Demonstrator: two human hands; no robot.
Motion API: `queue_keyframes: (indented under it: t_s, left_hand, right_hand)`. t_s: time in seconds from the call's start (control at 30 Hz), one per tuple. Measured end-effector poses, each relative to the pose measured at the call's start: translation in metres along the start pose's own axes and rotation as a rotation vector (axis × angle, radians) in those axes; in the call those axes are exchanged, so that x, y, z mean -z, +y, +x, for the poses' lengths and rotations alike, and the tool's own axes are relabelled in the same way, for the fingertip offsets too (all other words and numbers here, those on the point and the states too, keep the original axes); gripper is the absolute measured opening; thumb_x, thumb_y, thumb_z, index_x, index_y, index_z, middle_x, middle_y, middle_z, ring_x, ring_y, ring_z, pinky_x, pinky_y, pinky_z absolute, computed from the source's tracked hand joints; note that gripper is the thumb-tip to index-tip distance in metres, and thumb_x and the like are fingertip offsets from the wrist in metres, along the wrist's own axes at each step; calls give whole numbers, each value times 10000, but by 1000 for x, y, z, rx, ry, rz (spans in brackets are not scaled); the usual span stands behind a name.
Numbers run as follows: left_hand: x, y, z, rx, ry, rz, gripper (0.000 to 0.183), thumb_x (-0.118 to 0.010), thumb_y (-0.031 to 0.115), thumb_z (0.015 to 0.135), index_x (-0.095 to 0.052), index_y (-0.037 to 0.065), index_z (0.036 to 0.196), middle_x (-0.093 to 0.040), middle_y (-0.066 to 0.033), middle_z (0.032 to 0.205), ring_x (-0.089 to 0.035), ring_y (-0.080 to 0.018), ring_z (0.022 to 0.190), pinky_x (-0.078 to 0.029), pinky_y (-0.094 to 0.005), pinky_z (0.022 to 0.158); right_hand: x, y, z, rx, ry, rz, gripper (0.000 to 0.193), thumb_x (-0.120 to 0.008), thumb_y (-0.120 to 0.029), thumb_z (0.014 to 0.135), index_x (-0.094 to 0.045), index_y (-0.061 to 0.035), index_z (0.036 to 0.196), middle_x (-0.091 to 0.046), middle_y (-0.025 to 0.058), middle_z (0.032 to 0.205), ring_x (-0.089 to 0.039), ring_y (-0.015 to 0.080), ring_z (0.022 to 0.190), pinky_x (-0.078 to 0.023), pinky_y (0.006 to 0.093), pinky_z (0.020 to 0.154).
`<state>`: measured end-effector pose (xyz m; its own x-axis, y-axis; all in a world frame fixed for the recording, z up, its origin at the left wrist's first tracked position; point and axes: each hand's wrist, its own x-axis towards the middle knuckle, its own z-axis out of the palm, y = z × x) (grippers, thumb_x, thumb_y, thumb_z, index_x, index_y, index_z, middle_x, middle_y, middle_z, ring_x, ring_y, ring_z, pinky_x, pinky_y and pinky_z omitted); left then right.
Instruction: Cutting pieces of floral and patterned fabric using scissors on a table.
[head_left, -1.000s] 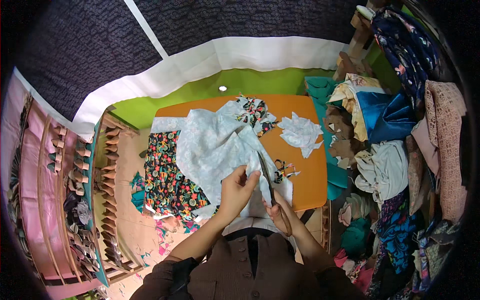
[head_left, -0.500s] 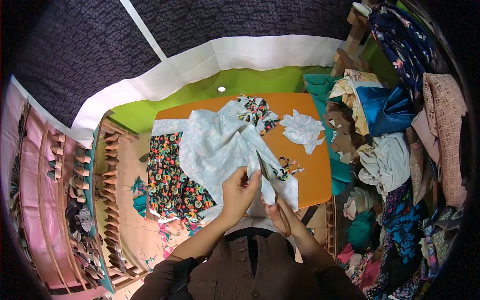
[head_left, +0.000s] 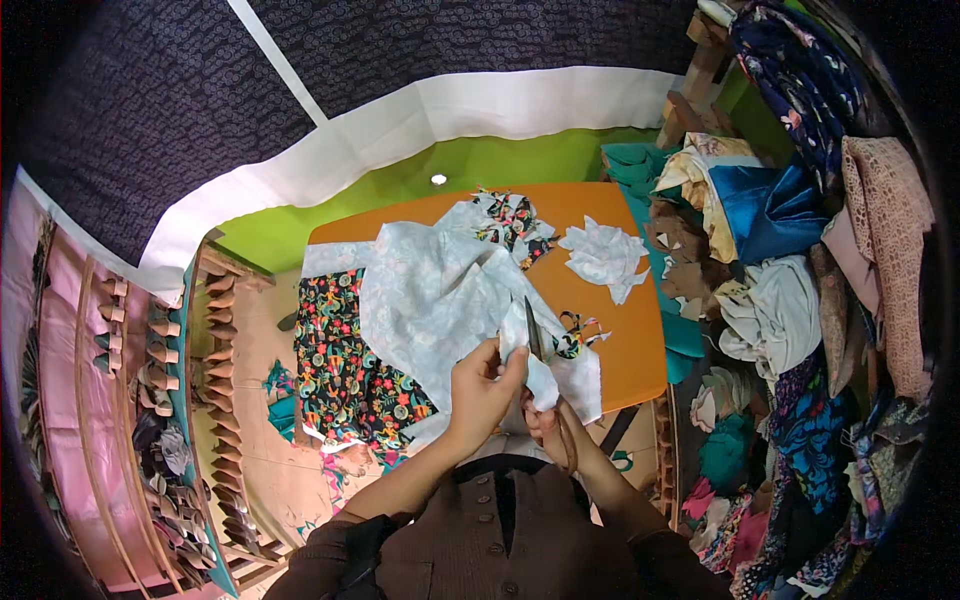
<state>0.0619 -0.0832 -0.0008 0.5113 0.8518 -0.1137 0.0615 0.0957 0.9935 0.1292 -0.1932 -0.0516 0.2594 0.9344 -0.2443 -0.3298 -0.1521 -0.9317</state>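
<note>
A large floral cloth (head_left: 430,290), dark-printed on one face and pale on its reverse, lies bunched over the table, its near edge lifted toward me. My left hand (head_left: 482,390) pinches that edge between thumb and fingers. Just to its right, my right hand (head_left: 545,425) is closed around the handles of a pair of scissors (head_left: 532,328). The blades point away from me, along the cloth. A narrow pale strip (head_left: 541,383) hangs from the edge between the two hands. How far the blades are apart is hard to make out.
The cloth rests on an orange table (head_left: 620,350). Pale cut pieces (head_left: 605,255) lie at its right, dark floral scraps (head_left: 513,220) at its far side. Heaped fabrics (head_left: 770,310) fill the right side. Racks of wooden shoe lasts (head_left: 220,370) stand at the left.
My left hand has shifted slightly right with the cloth edge. The pale strip now sits further right and bends over toward my right hand. The scissors have moved a little.
</note>
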Motion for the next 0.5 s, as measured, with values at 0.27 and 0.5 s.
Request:
queue_keyframes:
  t_s: [0.27, 0.5]
  left_hand:
    - [8, -8, 5, 34, -10, 12, 172, -587, 141, 780, -561, -29, 791, -518, 16, 599, -408, -19, 540, -341, -178, 474]
    - [16, 0, 12, -28, -96, 54, 172, -584, 150, 781, -533, -11, 813, -539, -9, 644, -449, -33, 554, -353, -180, 483]
  right_hand:
    - [-12, -13, 3, 71, 59, 9, 619, -422, -657, 713, -370, -68, 892, -323, -51, 651, -268, 25, 493, -214, 167, 406]
    - [-7, -14, 4, 128, 9, -284, 693, -317, -571, 816, -368, 48, 1122, -494, 143, 838, -494, 260, 760, -398, 330, 690]
